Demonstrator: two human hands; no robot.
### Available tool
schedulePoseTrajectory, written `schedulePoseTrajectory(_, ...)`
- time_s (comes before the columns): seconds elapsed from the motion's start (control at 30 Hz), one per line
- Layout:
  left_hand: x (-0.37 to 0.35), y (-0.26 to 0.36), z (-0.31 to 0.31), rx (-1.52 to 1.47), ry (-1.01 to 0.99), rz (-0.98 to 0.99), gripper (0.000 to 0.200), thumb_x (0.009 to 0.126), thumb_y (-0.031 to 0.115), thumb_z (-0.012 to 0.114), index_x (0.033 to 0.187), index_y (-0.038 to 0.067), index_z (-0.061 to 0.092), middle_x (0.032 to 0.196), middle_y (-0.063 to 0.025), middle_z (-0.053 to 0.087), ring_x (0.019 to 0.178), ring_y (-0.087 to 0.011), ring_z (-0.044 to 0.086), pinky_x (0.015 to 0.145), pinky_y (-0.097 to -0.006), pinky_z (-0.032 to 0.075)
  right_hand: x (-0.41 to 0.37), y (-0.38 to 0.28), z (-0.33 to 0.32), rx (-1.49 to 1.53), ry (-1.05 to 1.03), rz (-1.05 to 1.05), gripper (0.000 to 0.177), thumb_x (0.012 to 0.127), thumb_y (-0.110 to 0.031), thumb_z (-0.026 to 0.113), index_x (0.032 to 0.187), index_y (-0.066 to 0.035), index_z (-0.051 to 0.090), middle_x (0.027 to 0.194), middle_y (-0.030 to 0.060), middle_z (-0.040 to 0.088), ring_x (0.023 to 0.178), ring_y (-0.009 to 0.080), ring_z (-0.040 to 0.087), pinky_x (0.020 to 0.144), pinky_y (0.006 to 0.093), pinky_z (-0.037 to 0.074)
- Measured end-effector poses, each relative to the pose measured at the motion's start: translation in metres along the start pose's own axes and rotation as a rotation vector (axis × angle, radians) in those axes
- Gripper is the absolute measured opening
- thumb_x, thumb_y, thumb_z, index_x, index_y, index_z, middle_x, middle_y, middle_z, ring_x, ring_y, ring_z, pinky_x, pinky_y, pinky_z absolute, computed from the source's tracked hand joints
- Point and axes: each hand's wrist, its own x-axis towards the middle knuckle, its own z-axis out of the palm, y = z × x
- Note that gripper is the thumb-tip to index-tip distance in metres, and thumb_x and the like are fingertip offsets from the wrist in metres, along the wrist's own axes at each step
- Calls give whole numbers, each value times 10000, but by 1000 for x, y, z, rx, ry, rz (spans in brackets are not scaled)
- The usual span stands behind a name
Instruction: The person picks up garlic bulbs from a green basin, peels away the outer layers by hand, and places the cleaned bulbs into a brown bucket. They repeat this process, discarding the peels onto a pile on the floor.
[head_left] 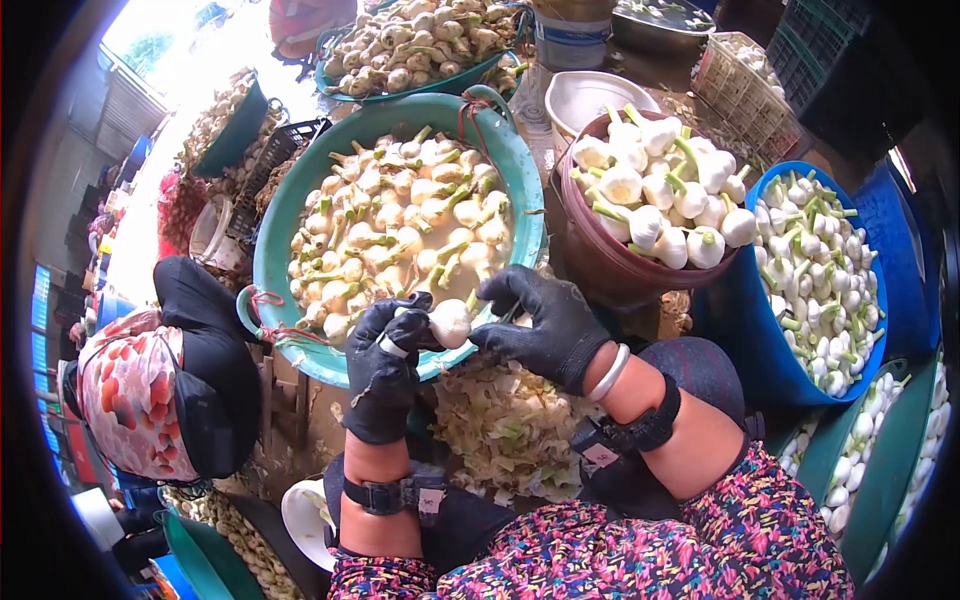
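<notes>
Currently held: one white garlic bulb [450, 323], over the near side of the green tub [527, 190], between both hands.
Bulb axis: oblique in view, lower left to upper right. Body round, so the short green stem sets the axis.
Stem direction: up and right, away from the wearer, toward the right hand's index finger.
Left hand [388, 365]: black glove, white band on a finger; closed on the bulb, gripping its left side with fingertips.
Right hand [540, 325]: black glove, half open, thumb and index curved and apart, right beside bulb and stem. Contact with either: can't tell.
Wrists: dark strap on each; white bangle [610, 374] on the right one.
Green tub: cloudy water, many bulbs with stems [400, 215] lying at mixed angles. Red ties at its handles.
Maroon bucket [597, 245]: right of tub, heaped with white bulbs, green stems pointing various ways.
Blue tub [738, 325]: right of maroon bucket, full of smaller-looking white bulbs.
Peelings [520, 430]: piled below the hands, near side of green tub.
Far basin [425, 85]: beyond green tub, piled with brownish bulbs.
Far right: pale crate [745, 100], beyond maroon bucket.
Left side: another person [150, 385], floral cloth and dark clothing, beside green tub.
</notes>
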Motion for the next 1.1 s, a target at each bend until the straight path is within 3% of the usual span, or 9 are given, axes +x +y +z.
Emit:
schedulePoseTrajectory(0.33,0,5,15,96,35,-61,166,799,81,611,932,-18,599,854,-86,628,718,-146,600,701,-280,503,-4,1,18,-343,-23,-291,191,739,-193,569,813,-18,544,785,180,562,738,360,558,669,442,450)
schedulePoseTrajectory(0.47,2,1,10,-75,55,-31,177,845,152,597,977,35,579,1004,-78,601,856,-157,584,761,-310,491,-13,9,30,-289,-458,-105,173,754,-176,559,812,-15,538,780,208,550,745,373,557,672,426,445)
schedulePoseTrajectory(0.6,3,2,6,-373,-42,-99,224,807,104,632,996,7,562,945,-126,623,870,-245,616,794,-346,503,-2,-4,15,590,28,262,67,847,-101,577,870,-40,562,716,25,578,603,92,528,562,230,435)
schedulePoseTrajectory(0.73,-17,-31,6,434,-229,254,357,866,114,564,1173,-8,430,1114,-135,556,1025,-237,559,910,-350,448,10,-13,28,865,164,61,227,901,-135,546,1098,-26,525,934,30,563,827,87,535,716,216,440)
schedulePoseTrajectory(0.9,-42,1,-6,731,-295,411,329,813,171,594,1097,5,577,1193,-156,513,1075,-239,516,916,-331,411,-1,-29,46,372,-320,-43,614,895,-316,545,1351,29,323,1264,166,463,1205,216,412,1016,326,294)
schedulePoseTrajectory(0.93,-51,23,-1,79,1,-183,348,842,237,578,1099,4,577,1183,-146,519,1074,-235,516,920,-333,415,-2,-38,43,426,-324,-24,598,901,-302,535,1353,26,322,1302,173,444,1248,228,385,1034,338,276)
schedulePoseTrajectory(0.97,-60,30,-29,433,-148,313,423,852,306,578,1141,-1,537,1164,-144,528,1037,-231,542,874,-335,462,2,-33,43,456,-225,-132,580,907,-295,524,1353,19,325,1310,163,443,1253,226,384,1032,339,284)
schedulePoseTrajectory(1.0,-71,53,-40,-44,-53,110,501,846,343,587,1206,14,470,1135,-155,540,963,-236,584,820,-355,505,9,-29,40,479,-115,-239,563,914,-287,512,1354,13,328,1318,152,442,1258,225,382,1030,340,293)
schedulePoseTrajectory(1.1,-113,114,-96,215,392,169,362,862,100,565,1196,22,451,1112,-131,551,868,-211,599,736,-371,545,18,-13,11,759,-41,14,470,915,-251,488,1300,1,392,1241,127,503,1166,228,476,987,371,364)
